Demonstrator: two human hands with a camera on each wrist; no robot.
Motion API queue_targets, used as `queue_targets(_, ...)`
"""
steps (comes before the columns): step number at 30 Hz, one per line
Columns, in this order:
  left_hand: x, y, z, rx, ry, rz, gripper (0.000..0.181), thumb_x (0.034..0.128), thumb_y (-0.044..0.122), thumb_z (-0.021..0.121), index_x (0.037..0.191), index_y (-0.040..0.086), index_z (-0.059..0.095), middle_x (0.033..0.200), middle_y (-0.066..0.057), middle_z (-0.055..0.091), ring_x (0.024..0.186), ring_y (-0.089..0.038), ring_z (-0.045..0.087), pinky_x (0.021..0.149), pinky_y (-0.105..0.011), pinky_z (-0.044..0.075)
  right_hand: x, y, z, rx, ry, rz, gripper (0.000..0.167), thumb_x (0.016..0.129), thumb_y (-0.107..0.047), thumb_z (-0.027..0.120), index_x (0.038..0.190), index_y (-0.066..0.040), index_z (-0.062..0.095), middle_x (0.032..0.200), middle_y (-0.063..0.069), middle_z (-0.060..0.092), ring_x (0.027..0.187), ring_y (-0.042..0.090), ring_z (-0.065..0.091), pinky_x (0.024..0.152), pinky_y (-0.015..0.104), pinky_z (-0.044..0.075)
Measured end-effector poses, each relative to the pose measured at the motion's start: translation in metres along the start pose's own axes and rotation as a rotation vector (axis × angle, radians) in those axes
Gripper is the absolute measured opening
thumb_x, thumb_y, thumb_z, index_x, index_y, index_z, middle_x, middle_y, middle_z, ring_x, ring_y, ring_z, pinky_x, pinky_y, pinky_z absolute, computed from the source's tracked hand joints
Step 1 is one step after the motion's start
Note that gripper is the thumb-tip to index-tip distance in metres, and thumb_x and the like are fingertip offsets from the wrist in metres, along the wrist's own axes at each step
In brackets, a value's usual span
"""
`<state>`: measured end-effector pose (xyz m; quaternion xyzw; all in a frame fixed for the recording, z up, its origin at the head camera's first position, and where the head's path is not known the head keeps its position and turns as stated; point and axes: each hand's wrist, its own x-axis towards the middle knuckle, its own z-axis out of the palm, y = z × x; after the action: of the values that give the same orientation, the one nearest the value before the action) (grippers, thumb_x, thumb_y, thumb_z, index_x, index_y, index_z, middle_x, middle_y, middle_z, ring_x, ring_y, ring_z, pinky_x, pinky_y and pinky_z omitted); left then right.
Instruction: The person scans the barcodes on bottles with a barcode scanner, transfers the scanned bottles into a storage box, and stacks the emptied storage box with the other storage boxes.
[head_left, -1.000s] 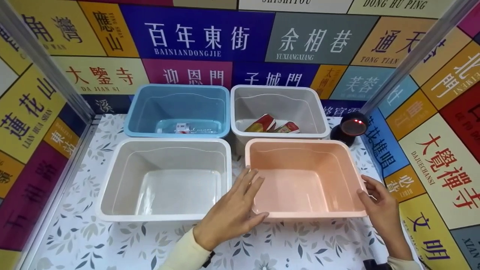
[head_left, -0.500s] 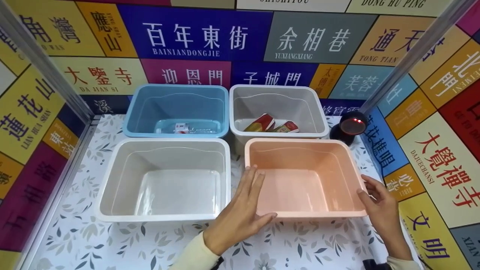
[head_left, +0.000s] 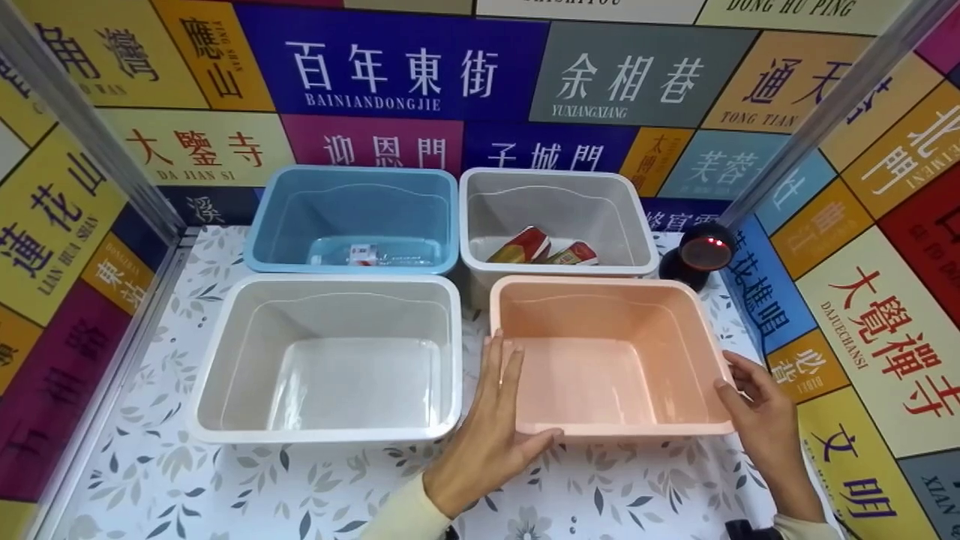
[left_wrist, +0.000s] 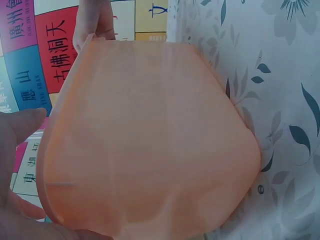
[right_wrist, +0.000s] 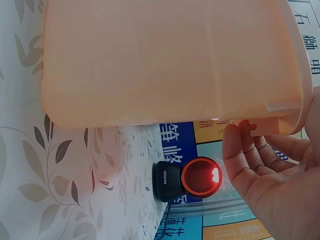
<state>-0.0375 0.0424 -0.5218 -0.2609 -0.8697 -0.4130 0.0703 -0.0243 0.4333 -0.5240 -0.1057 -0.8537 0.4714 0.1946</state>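
A peach plastic bin (head_left: 600, 430) stands at front right on the patterned cloth, with nothing visible inside it. My left hand (head_left: 487, 427) lies along its left rim with long, straight fingers, the thumb reaching over the front corner. At the right rim, my right hand (head_left: 765, 420) holds the edge with the thumb on top and fingers curled beneath. In the left wrist view the bin's outer wall (left_wrist: 150, 125) fills most of the frame. The right wrist view has the fingers (right_wrist: 232, 150) under the rim.
Left of the peach bin is a white bin (head_left: 330, 433). Behind stand a blue bin (head_left: 352, 195) holding a clear bottle (head_left: 364, 255) and a grey bin (head_left: 555, 199) with red-and-green packs (head_left: 525, 244). A black scanner with red lights (head_left: 701, 255) stands at right. Printed panels surround the table.
My left hand has slid a little to the right along the peach bin's left front corner, its fingers straightening upward. The right hand and the bins look almost unchanged.
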Motion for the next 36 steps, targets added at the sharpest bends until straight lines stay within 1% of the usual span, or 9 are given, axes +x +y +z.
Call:
queue_targets(5, 0.001, -0.006, 0.001, -0.061, 0.016, -0.027, 0.132, 0.0865, 0.047, 0.095, 0.178, 0.009, 0.008, 0.183, -0.023, -0.004, 0.168, -0.041, 0.014, 0.129, -0.05, 0.03, 0.0, 0.0, 0.002, 0.035, 0.007, -0.023, 0.046, 0.101, 0.011, 0.07, 0.147, 0.006, 0.066, 0.109, -0.009, 0.07, 0.098, -0.001, 0.07, 0.088, 0.009, 0.056)
queue_targets(13, 0.001, -0.011, 0.003, -0.229, -0.03, -0.14, 0.139, 0.0849, 0.057, 0.093, 0.178, 0.012, 0.0, 0.183, -0.015, -0.018, 0.168, -0.039, 0.01, 0.13, -0.054, 0.025, -0.001, 0.0, 0.0, 0.012, 0.001, -0.016, 0.046, 0.103, 0.008, 0.07, 0.148, 0.004, 0.065, 0.112, -0.012, 0.071, 0.102, -0.002, 0.07, 0.09, 0.009, 0.055)
queue_targets(16, 0.002, -0.013, 0.004, -0.295, -0.031, -0.156, 0.144, 0.0826, 0.05, 0.097, 0.178, 0.011, -0.004, 0.184, -0.015, -0.014, 0.168, -0.038, 0.015, 0.13, -0.055, 0.025, -0.001, -0.001, 0.0, 0.003, -0.005, -0.011, 0.047, 0.103, 0.006, 0.071, 0.149, 0.004, 0.064, 0.114, -0.012, 0.07, 0.103, -0.002, 0.07, 0.09, 0.01, 0.055)
queue_targets(22, 0.005, -0.015, 0.005, -0.354, -0.018, -0.154, 0.15, 0.0796, 0.044, 0.1, 0.177, 0.011, -0.01, 0.185, -0.013, 0.003, 0.164, -0.031, 0.029, 0.131, -0.051, 0.027, -0.002, -0.002, -0.003, 0.005, -0.039, -0.006, 0.048, 0.105, 0.001, 0.072, 0.152, 0.005, 0.061, 0.116, -0.015, 0.07, 0.107, -0.003, 0.069, 0.089, 0.011, 0.057)
queue_targets(27, 0.005, -0.017, 0.006, -0.427, -0.021, -0.178, 0.155, 0.0774, 0.045, 0.101, 0.176, 0.02, -0.016, 0.185, -0.009, -0.003, 0.164, -0.028, 0.027, 0.132, -0.051, 0.024, -0.003, 0.001, -0.007, 0.03, -0.09, -0.018, 0.049, 0.107, -0.002, 0.07, 0.154, 0.007, 0.058, 0.12, -0.017, 0.071, 0.112, -0.004, 0.069, 0.091, 0.013, 0.057)
queue_targets(30, 0.005, -0.019, 0.007, -0.452, -0.019, -0.187, 0.158, 0.0753, 0.045, 0.102, 0.176, 0.019, -0.018, 0.185, -0.014, -0.002, 0.164, -0.03, 0.027, 0.132, -0.053, 0.024, -0.003, 0.004, -0.011, 0.037, -0.138, -0.031, 0.052, 0.108, -0.003, 0.069, 0.156, 0.008, 0.055, 0.13, -0.019, 0.068, 0.118, -0.007, 0.067, 0.094, 0.013, 0.056)
queue_targets(32, 0.005, -0.019, 0.007, -0.468, -0.019, -0.197, 0.161, 0.073, 0.044, 0.104, 0.176, 0.018, -0.018, 0.185, -0.015, -0.001, 0.163, -0.031, 0.028, 0.132, -0.054, 0.024, -0.003, 0.005, -0.013, 0.048, -0.18, -0.039, 0.054, 0.108, -0.003, 0.069, 0.159, 0.008, 0.052, 0.141, -0.013, 0.065, 0.123, -0.008, 0.064, 0.096, 0.013, 0.054)
queue_targets(34, 0.005, -0.02, 0.008, -0.477, -0.018, -0.199, 0.163, 0.0713, 0.043, 0.104, 0.175, 0.016, -0.018, 0.184, -0.018, 0.002, 0.162, -0.033, 0.03, 0.131, -0.055, 0.026, -0.004, 0.006, -0.017, 0.066, -0.238, -0.045, 0.059, 0.108, -0.002, 0.068, 0.163, 0.006, 0.047, 0.156, 0.001, 0.06, 0.129, -0.01, 0.059, 0.099, 0.013, 0.052)
queue_targets(36, 0.005, -0.02, 0.008, -0.486, -0.019, -0.202, 0.164, 0.0706, 0.044, 0.105, 0.175, 0.016, -0.018, 0.184, -0.017, 0.003, 0.161, -0.034, 0.032, 0.131, -0.055, 0.026, -0.005, 0.006, -0.021, 0.116, -0.311, -0.032, 0.065, 0.108, 0.0, 0.067, 0.167, 0.003, 0.04, 0.169, 0.016, 0.047, 0.133, -0.01, 0.056, 0.101, 0.015, 0.053)
